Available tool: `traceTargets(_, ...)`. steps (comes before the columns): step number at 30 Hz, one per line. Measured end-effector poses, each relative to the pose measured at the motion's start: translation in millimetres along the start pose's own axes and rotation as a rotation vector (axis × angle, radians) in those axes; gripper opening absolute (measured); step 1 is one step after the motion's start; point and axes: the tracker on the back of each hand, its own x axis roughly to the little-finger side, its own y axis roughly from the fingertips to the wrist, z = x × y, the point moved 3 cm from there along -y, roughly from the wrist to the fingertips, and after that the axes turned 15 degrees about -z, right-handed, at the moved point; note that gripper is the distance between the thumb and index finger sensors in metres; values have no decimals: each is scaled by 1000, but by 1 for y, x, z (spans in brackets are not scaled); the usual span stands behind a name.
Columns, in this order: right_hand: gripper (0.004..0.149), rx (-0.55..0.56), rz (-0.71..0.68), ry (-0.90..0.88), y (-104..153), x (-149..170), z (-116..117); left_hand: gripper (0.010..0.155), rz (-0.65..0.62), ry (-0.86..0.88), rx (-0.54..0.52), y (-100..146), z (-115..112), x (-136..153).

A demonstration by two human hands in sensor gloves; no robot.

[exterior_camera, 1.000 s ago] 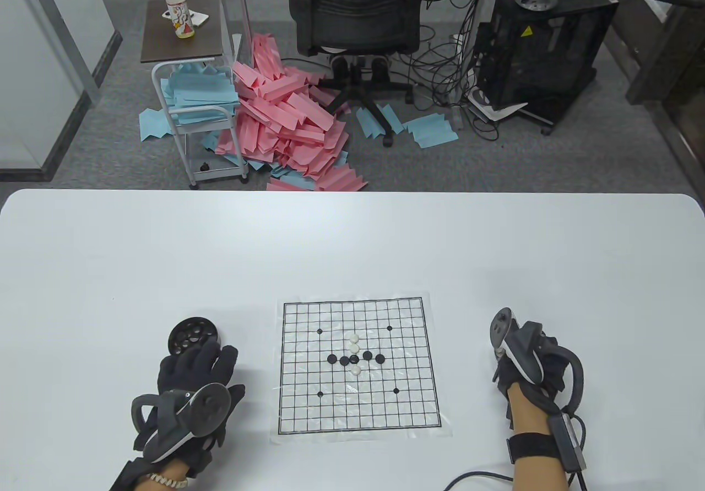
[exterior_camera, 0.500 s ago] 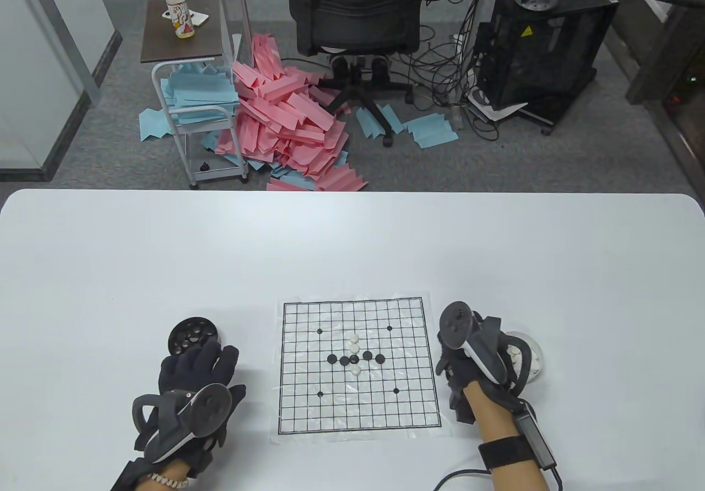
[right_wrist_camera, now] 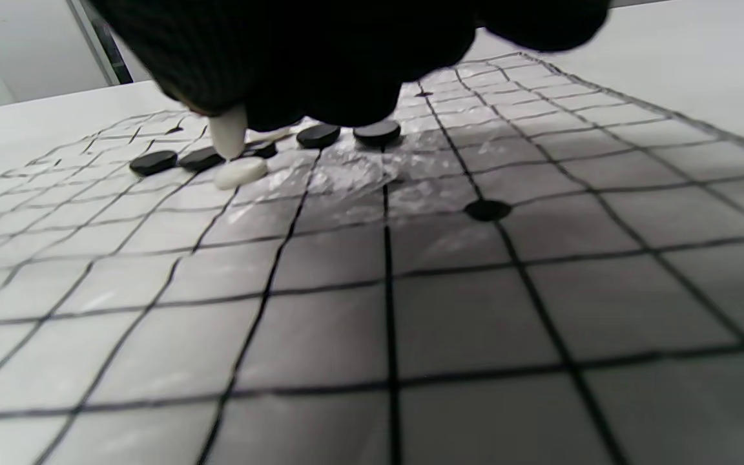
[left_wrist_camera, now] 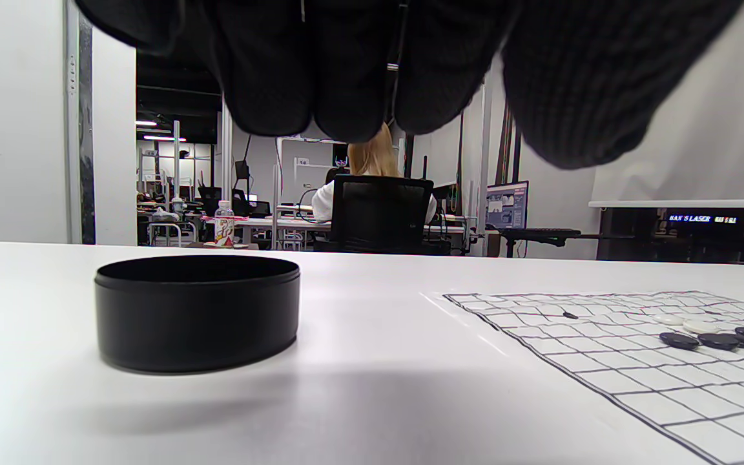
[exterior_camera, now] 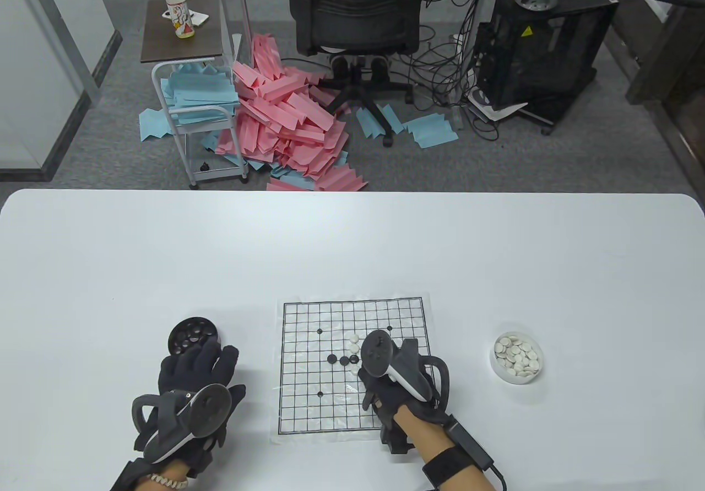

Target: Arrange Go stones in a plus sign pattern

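The Go board (exterior_camera: 308,403) lies on the white table. A row of black stones (exterior_camera: 331,358) and a column of white stones (exterior_camera: 354,339) cross near its middle. My right hand (exterior_camera: 362,372) is over the board's centre and hides the right and lower part of the cross. In the right wrist view its fingertips (right_wrist_camera: 294,97) pinch a white stone (right_wrist_camera: 228,132) on edge, just above a white stone lying on the board (right_wrist_camera: 241,172), with black stones (right_wrist_camera: 318,135) behind. My left hand (exterior_camera: 209,364) rests on the table, empty, beside the black bowl (exterior_camera: 193,336).
A white bowl of white stones (exterior_camera: 516,357) stands right of the board. The black bowl (left_wrist_camera: 196,311) holds black stones and stands left of the board (left_wrist_camera: 637,361). Beyond the table's far edge are a chair, a cart and piled paper.
My right hand left the white bowl and moved left over the board's centre with a white stone. The bowl is now uncovered. My left hand has not moved.
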Motion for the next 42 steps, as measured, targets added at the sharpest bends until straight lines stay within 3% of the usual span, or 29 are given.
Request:
traceTargets(7,37,-16,10,6,-1,-5,11,72,-1,-1,-3,0,0,0)
traceTargets(32,38,11,48,98,1,-5,5,72,-2,5,-4,1,0,0)
traceTargets(36,41,56,38,82,5,1,-8,72,-4,6,-4,1,0,0)
traceTargets(42,52,217,12,159,24,20,-48,72,-6,9,-3,1,0,-1)
